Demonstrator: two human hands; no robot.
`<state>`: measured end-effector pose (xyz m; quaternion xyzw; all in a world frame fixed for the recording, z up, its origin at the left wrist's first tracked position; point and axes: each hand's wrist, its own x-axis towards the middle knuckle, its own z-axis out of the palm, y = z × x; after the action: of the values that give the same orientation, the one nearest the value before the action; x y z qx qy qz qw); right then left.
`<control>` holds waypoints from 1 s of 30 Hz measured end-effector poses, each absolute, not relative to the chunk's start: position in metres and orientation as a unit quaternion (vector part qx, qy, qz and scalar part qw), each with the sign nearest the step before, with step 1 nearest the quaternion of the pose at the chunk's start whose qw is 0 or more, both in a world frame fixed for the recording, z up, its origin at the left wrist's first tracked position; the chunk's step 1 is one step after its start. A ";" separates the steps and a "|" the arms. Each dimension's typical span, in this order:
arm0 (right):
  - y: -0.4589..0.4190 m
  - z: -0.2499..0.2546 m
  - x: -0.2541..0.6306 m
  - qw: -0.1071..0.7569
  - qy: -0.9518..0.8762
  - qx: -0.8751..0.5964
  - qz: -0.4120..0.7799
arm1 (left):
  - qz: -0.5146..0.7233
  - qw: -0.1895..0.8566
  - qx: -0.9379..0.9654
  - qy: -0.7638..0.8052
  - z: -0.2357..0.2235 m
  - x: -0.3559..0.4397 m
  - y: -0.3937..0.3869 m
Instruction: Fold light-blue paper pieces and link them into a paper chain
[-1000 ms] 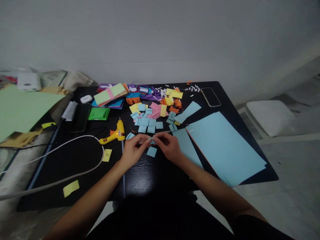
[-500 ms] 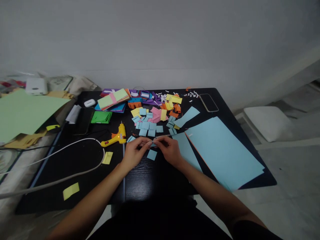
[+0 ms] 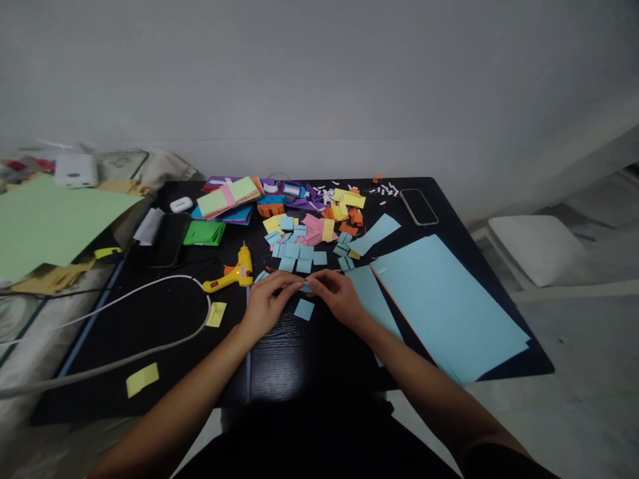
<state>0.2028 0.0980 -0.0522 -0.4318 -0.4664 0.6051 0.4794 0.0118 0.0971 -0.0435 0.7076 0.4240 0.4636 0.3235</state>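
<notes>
L hand (image 3: 269,299) & R hand (image 3: 333,291) pinch blue paper (image 3: 306,287) (small pc).

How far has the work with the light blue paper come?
Done, it seems: a cluster of small blue pieces, some visibly creased. In hand: the left hand and right hand pinch another piece. Probably left: the flat blue square nearby and the large blue sheets.

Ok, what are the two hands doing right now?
Left hand: fingers pinching a small blue paper.
Right hand: fingers pinching the same paper.
</notes>
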 end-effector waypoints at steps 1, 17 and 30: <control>0.099 -0.051 0.203 0.474 -0.453 -0.421 0.627 | 0.470 0.314 0.713 0.416 -0.043 0.011 0.098; 0.102 -0.052 0.210 0.505 -0.461 -0.471 0.557 | 0.491 0.545 0.518 0.440 -0.053 0.019 0.098; 0.113 -0.052 0.217 0.597 -0.366 -0.514 0.496 | 0.398 0.624 0.521 0.425 -0.046 0.017 0.097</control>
<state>0.2175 0.1126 -0.0525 -0.5142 -0.3657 0.4959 0.5966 0.0171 0.0968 -0.0464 0.5214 0.4253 0.3980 0.6235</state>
